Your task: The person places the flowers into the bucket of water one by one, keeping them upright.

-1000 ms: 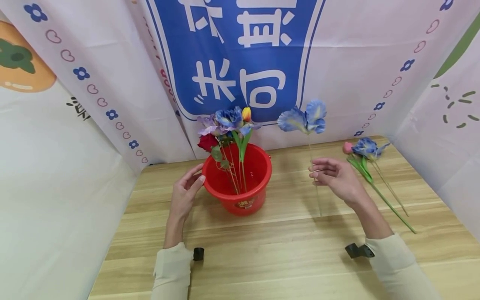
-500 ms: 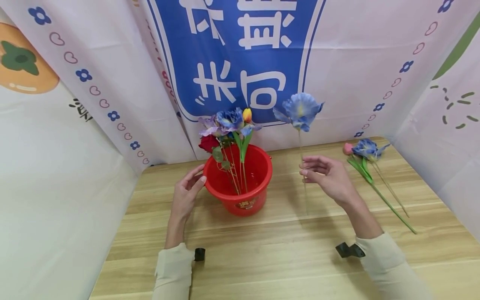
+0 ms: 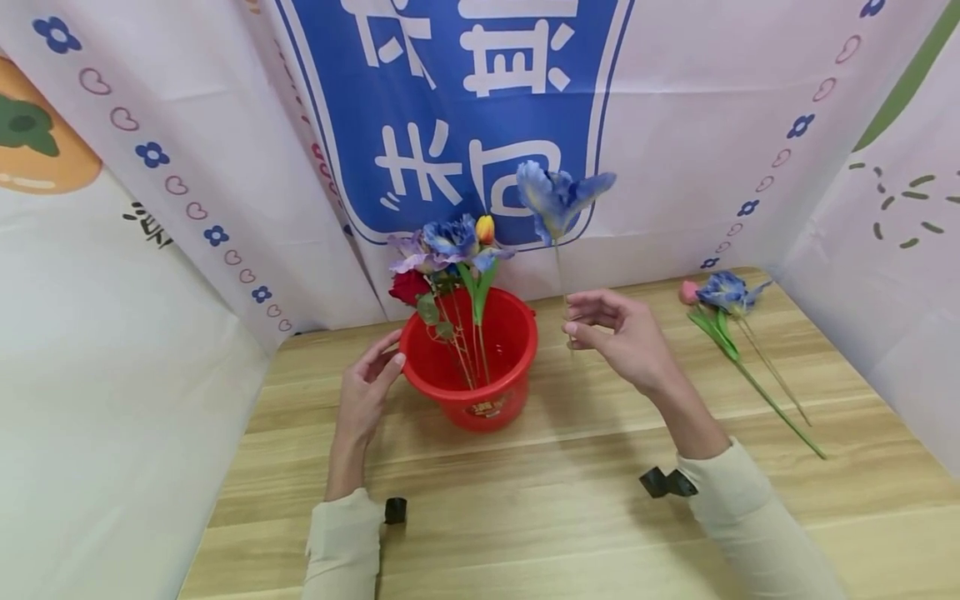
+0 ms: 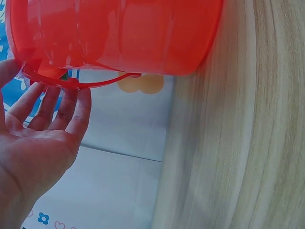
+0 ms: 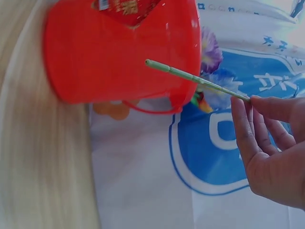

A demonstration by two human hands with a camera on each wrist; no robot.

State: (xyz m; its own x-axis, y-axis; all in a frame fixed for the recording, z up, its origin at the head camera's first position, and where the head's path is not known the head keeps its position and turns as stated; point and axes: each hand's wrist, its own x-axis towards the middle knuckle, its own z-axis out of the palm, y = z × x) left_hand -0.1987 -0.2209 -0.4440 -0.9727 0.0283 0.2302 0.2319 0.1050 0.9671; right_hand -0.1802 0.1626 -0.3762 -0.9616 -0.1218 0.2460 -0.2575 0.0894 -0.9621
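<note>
Grips the left side of the rim of the red bucket (image 3: 457,410) with the left hand (image 3: 366,385): thumb against the rim, fingers gently bent behind it, fingertips at the red handle (image 4: 102,84). Cannot tell how firm the hold.

Pinches the thin green stem (image 5: 190,76) of the raised blue flower (image 3: 557,200) with the right hand (image 3: 618,333), thumb against forefinger, remaining fingers loosely curved. Holds this flower above the wooden table (image 3: 525,517), near the bucket's right side and outside it, bloom uppermost, stem slightly tilted, lower end free. Stands upright, in the bucket's case, on the table, with a label (image 3: 487,407) on the front wall.

Noted inside the bucket, leaning mostly to the left and rear: a purple bloom (image 3: 408,252), a ruffled blue bloom (image 3: 452,238), an orange-yellow tulip (image 3: 485,229) and a red rose (image 3: 409,287).

Noted at the table's right, well apart from the bucket: a pink tulip (image 3: 688,292) and a second blue flower (image 3: 727,290), both lying flat, blooms to the rear, stems slanting forward.
</note>
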